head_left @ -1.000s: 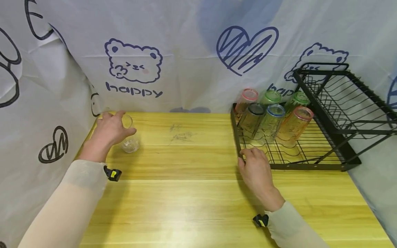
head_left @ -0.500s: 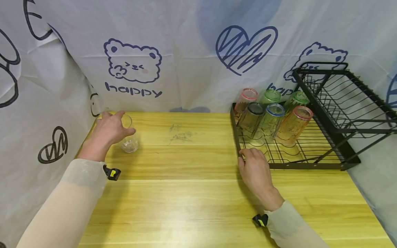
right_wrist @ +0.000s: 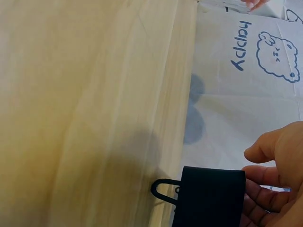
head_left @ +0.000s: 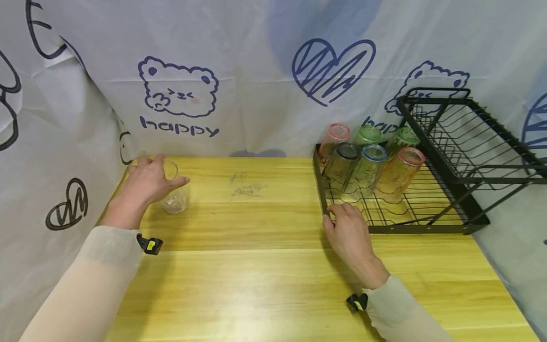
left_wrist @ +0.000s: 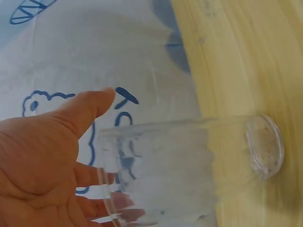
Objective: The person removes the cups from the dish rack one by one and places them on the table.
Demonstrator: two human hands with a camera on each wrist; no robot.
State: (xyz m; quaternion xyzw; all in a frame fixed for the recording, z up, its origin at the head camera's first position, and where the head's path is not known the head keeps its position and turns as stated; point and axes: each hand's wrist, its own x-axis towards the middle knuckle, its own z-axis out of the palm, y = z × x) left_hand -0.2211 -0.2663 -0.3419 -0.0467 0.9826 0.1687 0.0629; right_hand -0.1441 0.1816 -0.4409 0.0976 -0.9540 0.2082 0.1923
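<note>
Now the left hand [head_left: 145, 183] is wide open, fingers at the rim of a clear glass [head_left: 175, 204] standing on the table [head_left: 239, 228], thumb clear! Across, the right hand [head_left: 350, 232] bends loosely at the rack [head_left: 397, 229]; can't tell if it's gripping.

Pretty much everything here is carried by a glossy yellowish worktop [head_left: 239, 280] with wood grain running side to side. A black two-tier wire rack [head_left: 410, 229] is parked right on it. Well to the left of the rack, a clear glass [head_left: 175, 204] is stood upright on the wood. Some dark scribbly marks [head_left: 248, 190] can be spotted left of the rack too, just closer in. A thin lengthwise line is seen slightly in front of the rack.
</note>
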